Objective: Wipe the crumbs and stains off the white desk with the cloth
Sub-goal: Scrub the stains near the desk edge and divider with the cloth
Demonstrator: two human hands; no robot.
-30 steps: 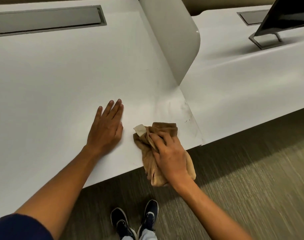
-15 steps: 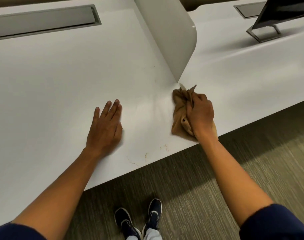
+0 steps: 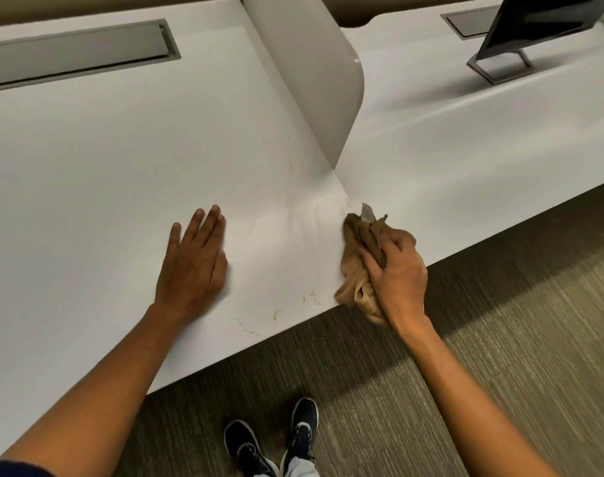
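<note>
The white desk (image 3: 104, 187) fills the left and middle of the head view. My right hand (image 3: 398, 273) grips a crumpled tan cloth (image 3: 353, 266) pressed on the desk's front right corner, partly hanging over the edge. My left hand (image 3: 193, 266) lies flat, palm down, fingers together, on the desk left of the cloth. Brown crumbs (image 3: 310, 297) dot the surface near the front edge between my hands, and a faint smear (image 3: 314, 215) shows above them. A few specks (image 3: 276, 141) sit farther back.
A white divider panel (image 3: 314, 74) stands upright between this desk and the neighbouring white desk (image 3: 465, 139). A monitor (image 3: 541, 15) on a metal stand is at the back right. A grey cable tray lid (image 3: 73, 56) is set in the back left. Carpet and my shoes (image 3: 273, 442) lie below.
My right hand swept the cloth from the front edge up to the divider's base, then slid it back down toward the front right corner. Crumbs became visible at the front edge. My left hand stayed put.
</note>
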